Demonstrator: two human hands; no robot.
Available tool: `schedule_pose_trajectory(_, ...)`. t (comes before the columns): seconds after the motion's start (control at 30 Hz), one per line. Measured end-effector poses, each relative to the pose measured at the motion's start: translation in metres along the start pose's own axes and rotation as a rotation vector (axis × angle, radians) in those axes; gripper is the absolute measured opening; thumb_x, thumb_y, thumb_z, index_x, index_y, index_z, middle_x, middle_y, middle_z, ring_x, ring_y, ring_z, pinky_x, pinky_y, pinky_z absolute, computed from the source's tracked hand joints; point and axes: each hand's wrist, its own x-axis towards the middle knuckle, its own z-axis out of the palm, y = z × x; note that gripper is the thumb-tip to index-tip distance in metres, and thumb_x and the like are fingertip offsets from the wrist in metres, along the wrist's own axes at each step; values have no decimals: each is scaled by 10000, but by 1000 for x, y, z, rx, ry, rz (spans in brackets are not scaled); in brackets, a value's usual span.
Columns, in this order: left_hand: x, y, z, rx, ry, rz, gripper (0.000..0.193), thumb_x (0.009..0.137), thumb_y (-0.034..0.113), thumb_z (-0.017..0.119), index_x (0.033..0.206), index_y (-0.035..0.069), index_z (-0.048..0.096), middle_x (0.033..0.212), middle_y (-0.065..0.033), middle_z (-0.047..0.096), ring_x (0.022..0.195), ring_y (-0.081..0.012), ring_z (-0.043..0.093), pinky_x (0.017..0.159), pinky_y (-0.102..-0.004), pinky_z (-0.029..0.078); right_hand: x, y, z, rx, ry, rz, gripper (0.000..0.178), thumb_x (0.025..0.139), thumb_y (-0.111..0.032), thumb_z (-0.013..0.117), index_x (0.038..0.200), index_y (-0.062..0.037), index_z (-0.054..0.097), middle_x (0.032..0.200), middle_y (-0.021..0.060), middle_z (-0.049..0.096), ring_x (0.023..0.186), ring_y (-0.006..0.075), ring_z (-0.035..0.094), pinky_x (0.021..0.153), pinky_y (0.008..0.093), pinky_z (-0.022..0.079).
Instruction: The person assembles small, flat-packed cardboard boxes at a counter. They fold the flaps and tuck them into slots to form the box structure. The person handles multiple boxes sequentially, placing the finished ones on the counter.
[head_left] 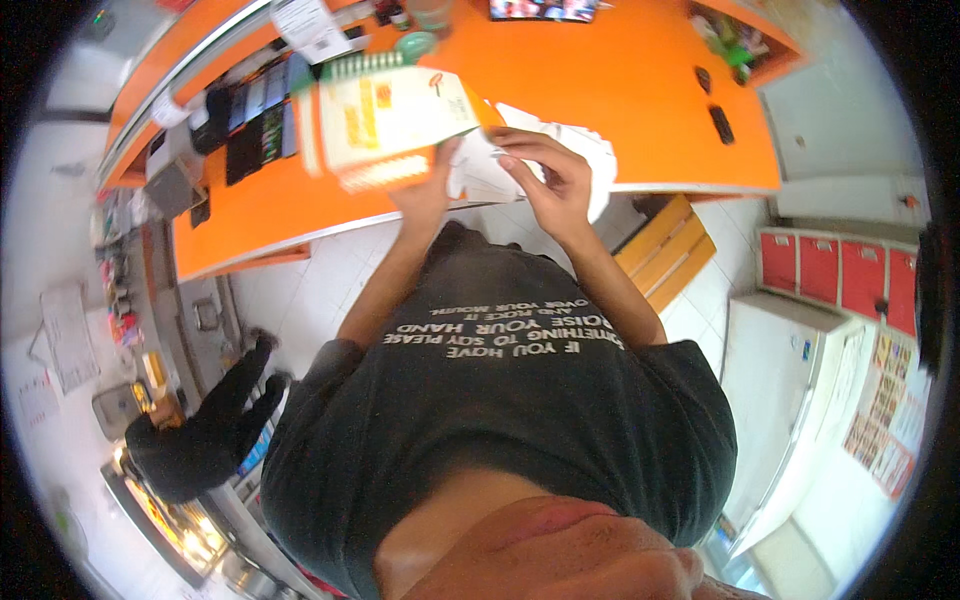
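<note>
A printed paperboard carton [400, 110], cream with yellow, orange and green, is held tilted over the near edge of the orange counter, somewhat smeared by motion. My left hand [428, 190] grips its lower right side, the thumb pointing up along the board. At the carton's right end, my right hand [550, 175] has thumb and fingers closed on a white flap edge. White board pieces [585, 150] spread beneath and behind the right hand; whether they belong to the same carton I cannot tell.
Several phones [262, 130] lie on the orange counter [600, 70] at left, by a grey box [178, 175]. A screen [543, 10] stands at the back. Two small dark objects [720, 122] lie at right. A wooden slatted stool [668, 250] stands below. Another person [200, 440] works behind left.
</note>
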Motion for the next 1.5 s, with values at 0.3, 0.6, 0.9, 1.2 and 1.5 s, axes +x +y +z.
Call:
schedule_pose_trajectory(0.3, -11, -5, -20, -1077, -116, -446, 464, 1014, 276, 526, 1410, 59, 423, 1354, -99, 534, 1253, -220, 522, 1036, -465, 456, 0, -4, 30, -150, 111, -159, 149, 842, 80, 705, 987, 50, 717, 1089, 173, 674, 1120, 278, 652, 908, 332, 522)
schedule_pose_trajectory(0.6, -6, -6, -15, -741, -214, -271, 469, 988, 260, 589, 1397, 85, 440, 1326, -52, 539, 1227, -184, 522, 1010, -430, 457, 4, -12, 21, -207, -149, -57, 227, 833, 80, 685, 1051, 25, 722, 1118, 156, 645, 1189, 330, 613, 994, 388, 495)
schedule_pose_trajectory(0.9, -3, 36, -15, 135, -450, -106, 272, 930, 95, 692, 1183, 4, 653, 1050, -46, 691, 963, -110, 631, 830, -270, 505, 12, -26, 19, -119, 25, 60, 208, 811, -14, 763, 1018, -10, 740, 969, 110, 637, 903, 175, 617, 738, 302, 511)
schedule_pose_trajectory(1.2, -2, 31, -9, 306, -406, -27, 195, 978, 159, 639, 1077, -9, 651, 937, -45, 690, 868, -100, 640, 760, -270, 522, 12, -5, 4, -303, -156, 3, 286, 802, -53, 789, 1073, -2, 711, 889, 85, 639, 801, 163, 606, 740, 307, 491)
schedule_pose_trajectory(1.5, -10, 46, 13, -154, 52, 152, 270, 933, 47, 671, 1183, -3, 584, 1072, -77, 679, 1029, -162, 646, 914, -331, 533, -6, -4, 13, 75, 5, 433, 663, 797, -53, 815, 1395, -36, 529, 1012, 128, 738, 859, 140, 680, 692, 272, 514)
